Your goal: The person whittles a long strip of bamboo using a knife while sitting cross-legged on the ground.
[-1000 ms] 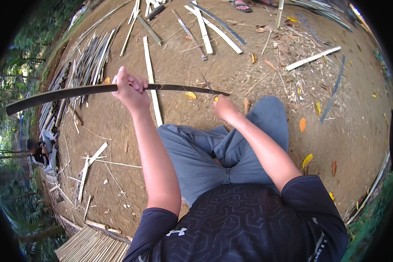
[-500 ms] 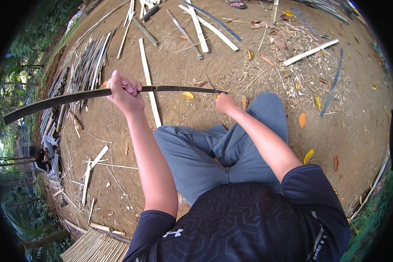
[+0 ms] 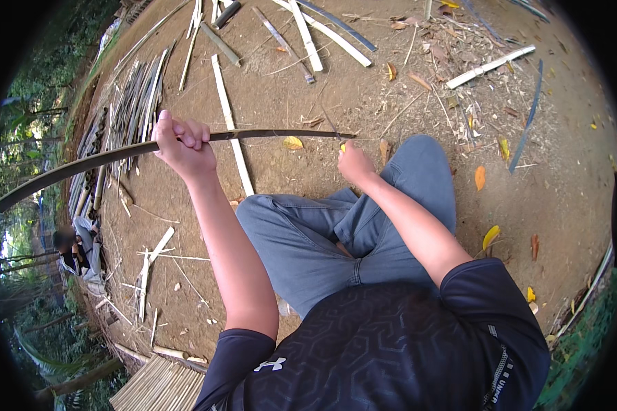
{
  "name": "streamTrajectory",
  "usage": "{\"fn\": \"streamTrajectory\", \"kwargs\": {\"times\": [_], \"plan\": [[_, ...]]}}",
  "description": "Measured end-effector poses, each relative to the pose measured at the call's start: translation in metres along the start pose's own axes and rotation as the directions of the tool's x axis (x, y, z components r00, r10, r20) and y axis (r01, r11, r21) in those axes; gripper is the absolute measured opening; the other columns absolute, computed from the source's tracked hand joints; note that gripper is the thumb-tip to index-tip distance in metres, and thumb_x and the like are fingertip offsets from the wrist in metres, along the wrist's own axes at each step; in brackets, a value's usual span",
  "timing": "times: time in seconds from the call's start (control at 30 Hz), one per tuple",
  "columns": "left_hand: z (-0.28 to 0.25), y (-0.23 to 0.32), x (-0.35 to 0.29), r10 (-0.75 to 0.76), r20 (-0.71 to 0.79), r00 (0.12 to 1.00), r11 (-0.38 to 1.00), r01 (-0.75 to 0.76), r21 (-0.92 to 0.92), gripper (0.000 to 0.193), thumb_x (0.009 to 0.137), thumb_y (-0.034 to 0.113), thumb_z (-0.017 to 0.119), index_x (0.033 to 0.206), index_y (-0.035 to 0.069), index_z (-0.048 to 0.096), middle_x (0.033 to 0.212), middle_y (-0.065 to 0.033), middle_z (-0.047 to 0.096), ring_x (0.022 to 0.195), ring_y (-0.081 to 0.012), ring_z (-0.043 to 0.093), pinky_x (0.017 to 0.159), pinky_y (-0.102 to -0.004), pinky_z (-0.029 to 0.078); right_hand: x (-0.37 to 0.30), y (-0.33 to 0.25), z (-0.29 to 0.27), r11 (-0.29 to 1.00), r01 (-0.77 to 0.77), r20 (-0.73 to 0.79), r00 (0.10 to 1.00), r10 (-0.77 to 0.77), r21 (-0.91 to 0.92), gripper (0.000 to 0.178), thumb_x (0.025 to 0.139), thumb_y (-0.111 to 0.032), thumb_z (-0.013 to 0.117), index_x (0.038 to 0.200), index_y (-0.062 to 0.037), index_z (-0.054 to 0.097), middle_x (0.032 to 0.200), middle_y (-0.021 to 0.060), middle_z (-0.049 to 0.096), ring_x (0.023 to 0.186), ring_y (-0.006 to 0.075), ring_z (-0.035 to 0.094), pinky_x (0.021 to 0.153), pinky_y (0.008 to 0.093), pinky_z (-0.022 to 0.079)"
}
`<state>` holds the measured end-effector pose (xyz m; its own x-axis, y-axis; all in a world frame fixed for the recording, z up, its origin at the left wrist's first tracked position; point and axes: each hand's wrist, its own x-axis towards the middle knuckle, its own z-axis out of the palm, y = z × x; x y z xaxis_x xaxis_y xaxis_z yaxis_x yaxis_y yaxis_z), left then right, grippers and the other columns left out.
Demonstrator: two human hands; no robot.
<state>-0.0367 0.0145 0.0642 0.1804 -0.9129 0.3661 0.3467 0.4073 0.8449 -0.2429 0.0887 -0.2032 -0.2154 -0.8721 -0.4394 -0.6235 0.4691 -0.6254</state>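
Note:
A long dark bamboo strip [image 3: 82,162] stretches across in front of me, bowed, its left end far out to the side. My left hand [image 3: 185,147] is closed around it left of the middle, thumb pointing up. Close to the strip's right end is my right hand [image 3: 356,164], its fingers wrapped round a knife [image 3: 334,128]. A bit of yellow shows at the knife's handle, and its thin blade points away from me, crossing the strip near that end. Whether the blade touches the strip I cannot tell.
I sit cross-legged on bare earth. A pale split bamboo slat [image 3: 230,123] lies beneath the strip. Stacked bamboo poles [image 3: 127,103] are at the left, where another person [image 3: 82,250] sits. Shavings and leaves [image 3: 463,116] litter the ground at the right. Bamboo slats [image 3: 158,387] lie lower left.
The bamboo strip has turned slightly, its left end lower and farther left. My left hand has shifted a little left with it. The knife stays near the strip's right end.

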Motion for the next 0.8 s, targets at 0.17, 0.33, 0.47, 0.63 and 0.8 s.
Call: {"fn": "streamTrajectory", "kwargs": {"times": [0.17,0.33,0.47,0.63,0.8], "plan": [[-0.001,0.005,0.006,-0.017,-0.019,1.0,0.999,0.017,0.033,0.034,0.093,0.023,0.054,0.063,0.013,0.04,0.046,0.003,0.03,0.039,-0.0088,0.027,0.043,-0.0277,0.028,0.031,0.025,0.029,0.995,-0.099,-0.009,0.995,0.099,-0.012,0.034,0.088,-0.014,0.051,0.118,0.0032,0.051,0.117,0.0261,0.062,0.111,0.0395,0.061,0.09,0.0481,0.051],[0.0,0.001,0.007,-0.039,-0.059,0.997,0.999,0.041,0.025,0.034,0.092,0.024,0.055,0.063,0.015,0.039,0.047,0.0034,0.03,0.041,-0.0089,0.027,0.045,-0.0274,0.027,0.065,0.058,0.051,0.986,-0.147,0.159,0.975,0.158,-0.076,0.035,0.088,-0.014,0.053,0.119,0.0027,0.054,0.117,0.0246,0.062,0.111,0.0381,0.061,0.091,0.0466,0.051],[0.022,-0.016,0.009,-0.067,-0.036,0.997,0.998,0.067,-0.012,0.034,0.093,0.024,0.055,0.064,0.015,0.04,0.048,0.0035,0.03,0.042,-0.009,0.027,0.046,-0.0273,0.028,0.076,0.086,0.061,0.985,-0.143,-0.041,0.989,0.14,-0.092,0.036,0.088,-0.017,0.055,0.119,0.0022,0.054,0.115,0.024,0.063,0.111,0.0378,0.061,0.091,0.0461,0.051],[-0.009,0.003,0.005,-0.017,-0.102,0.995,0.998,0.023,0.059,0.033,0.093,0.025,0.055,0.065,0.014,0.04,0.048,0.0034,0.03,0.042,-0.0091,0.028,0.047,-0.0272,0.029,0.029,0.019,0.044,0.981,-0.179,-0.036,0.983,0.182,0.076,0.037,0.088,-0.018,0.057,0.118,0.0031,0.055,0.117,0.0238,0.062,0.111,0.0382,0.061,0.09,0.0457,0.052],[0.006,-0.005,0.007,-0.022,-0.073,0.997,0.999,0.026,0.043,0.033,0.093,0.025,0.054,0.066,0.014,0.04,0.049,0.003,0.03,0.043,-0.009,0.029,0.047,-0.0276,0.029,0.063,0.064,0.051,0.953,-0.302,0.106,0.948,0.301,-0.002,0.031,0.087,-0.017,0.057,0.112,0.001,0.064,0.122,0.0204,0.061,0.112,0.0365,0.061,0.09,0.0442,0.051]]}}
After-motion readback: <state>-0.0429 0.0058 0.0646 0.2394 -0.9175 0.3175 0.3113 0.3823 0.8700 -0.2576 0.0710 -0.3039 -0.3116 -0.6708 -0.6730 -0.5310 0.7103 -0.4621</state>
